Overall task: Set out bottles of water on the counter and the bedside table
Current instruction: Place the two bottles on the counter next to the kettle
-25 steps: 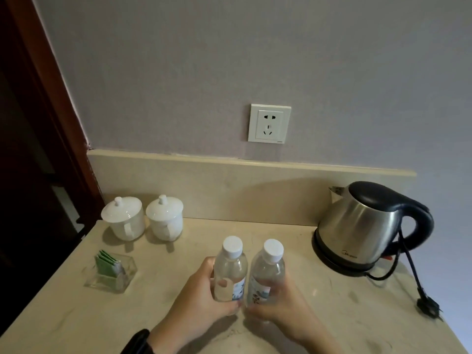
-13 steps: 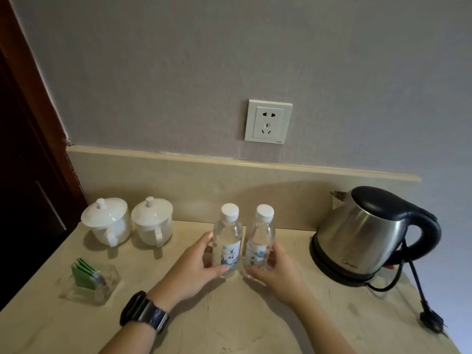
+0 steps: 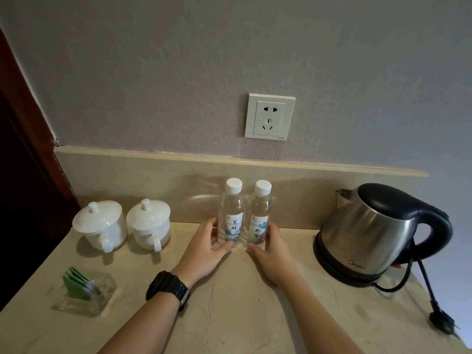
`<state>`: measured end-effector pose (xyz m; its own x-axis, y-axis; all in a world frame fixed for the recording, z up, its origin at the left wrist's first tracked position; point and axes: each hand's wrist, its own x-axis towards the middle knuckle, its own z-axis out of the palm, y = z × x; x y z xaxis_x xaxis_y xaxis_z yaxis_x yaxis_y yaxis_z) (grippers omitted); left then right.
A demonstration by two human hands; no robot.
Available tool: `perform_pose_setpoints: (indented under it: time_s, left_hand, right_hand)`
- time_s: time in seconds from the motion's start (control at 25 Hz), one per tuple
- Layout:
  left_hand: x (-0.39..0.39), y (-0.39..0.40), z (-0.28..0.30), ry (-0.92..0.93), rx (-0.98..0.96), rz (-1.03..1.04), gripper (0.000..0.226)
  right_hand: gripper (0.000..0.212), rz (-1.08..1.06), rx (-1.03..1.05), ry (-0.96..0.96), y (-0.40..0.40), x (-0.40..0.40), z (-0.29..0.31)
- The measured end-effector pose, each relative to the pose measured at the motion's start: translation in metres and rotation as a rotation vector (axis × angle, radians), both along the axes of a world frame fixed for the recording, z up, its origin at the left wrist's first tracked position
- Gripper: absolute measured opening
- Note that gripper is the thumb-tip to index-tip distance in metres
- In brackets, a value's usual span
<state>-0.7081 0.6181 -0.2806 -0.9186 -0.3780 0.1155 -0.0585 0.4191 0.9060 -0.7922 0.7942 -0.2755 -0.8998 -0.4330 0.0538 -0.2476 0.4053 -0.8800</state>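
Two small clear water bottles with white caps stand upright side by side at the back of the beige stone counter (image 3: 229,310), close to the backsplash. My left hand (image 3: 208,249) wraps the base of the left bottle (image 3: 231,215), thumb in front and fingers behind. My right hand (image 3: 272,251) holds the base of the right bottle (image 3: 259,218) the same way. Both labels face me. A black watch sits on my left wrist.
Two white lidded cups (image 3: 102,224) (image 3: 149,223) stand at the back left. A clear holder with green sachets (image 3: 84,290) sits at the front left. A steel kettle (image 3: 370,233) with an unplugged black cord (image 3: 434,302) fills the right. A wall socket (image 3: 269,116) is above.
Both hands have pushed the two bottles away from me, from the middle of the counter to the back by the backsplash. The bottles stay upright and together.
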Motion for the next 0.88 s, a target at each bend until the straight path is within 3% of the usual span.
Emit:
perform_pose_setpoints:
  time_s: [0.2, 0.76, 0.88]
  left_hand:
    - [-0.005, 0.013, 0.004, 0.021, -0.116, 0.092, 0.050]
    - [-0.011, 0.013, 0.002, 0.067, -0.157, 0.118, 0.048]
    - [-0.011, 0.011, 0.000, 0.042, -0.107, 0.087, 0.057]
  right_hand:
    - [0.054, -0.019, -0.016, 0.064, -0.004, -0.001, -0.004]
    - [0.056, -0.036, 0.022, 0.066, -0.008, -0.001, -0.009]
    - [0.088, -0.013, 0.050, 0.034, -0.008, -0.001, -0.011]
